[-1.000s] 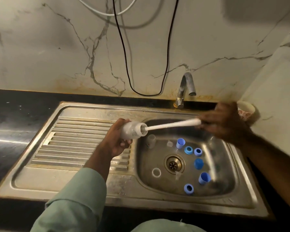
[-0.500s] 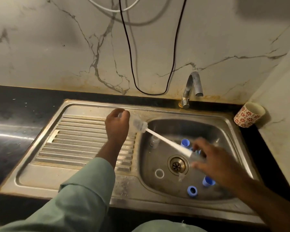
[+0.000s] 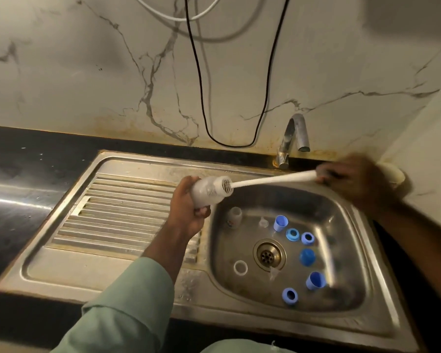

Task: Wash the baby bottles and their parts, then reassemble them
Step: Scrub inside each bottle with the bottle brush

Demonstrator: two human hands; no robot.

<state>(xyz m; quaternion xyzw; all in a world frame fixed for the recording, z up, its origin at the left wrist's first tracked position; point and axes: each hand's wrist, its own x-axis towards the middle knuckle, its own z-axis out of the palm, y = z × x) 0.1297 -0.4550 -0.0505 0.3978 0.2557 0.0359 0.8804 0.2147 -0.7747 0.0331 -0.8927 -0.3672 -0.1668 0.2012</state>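
I see the steel sink (image 3: 143, 263) set into the dark counter (image 3: 18, 189), its ribbed draining board on the left and the bowl on the right; the tap (image 3: 294, 135) stands at the back rim, and a black cable (image 3: 201, 80) hangs down the marble wall (image 3: 87, 72) behind it; my left hand (image 3: 186, 212) is raised over the inner edge of the draining board, fingers curled round the base of a clear bottle (image 3: 210, 191) that lies nearly level with its mouth turned right; a white brush (image 3: 270, 178) runs from that mouth, bristles inside the neck, out to my right hand (image 3: 359, 182), which is blurred but closed round the far end of the handle; in the bowl lie a second small bottle (image 3: 234, 216), six blue caps and rings (image 3: 307, 257) scattered right of the drain (image 3: 269, 254), a white ring (image 3: 240, 267) left of it, and a clear teat (image 3: 263, 222) beside the upper blue cap.
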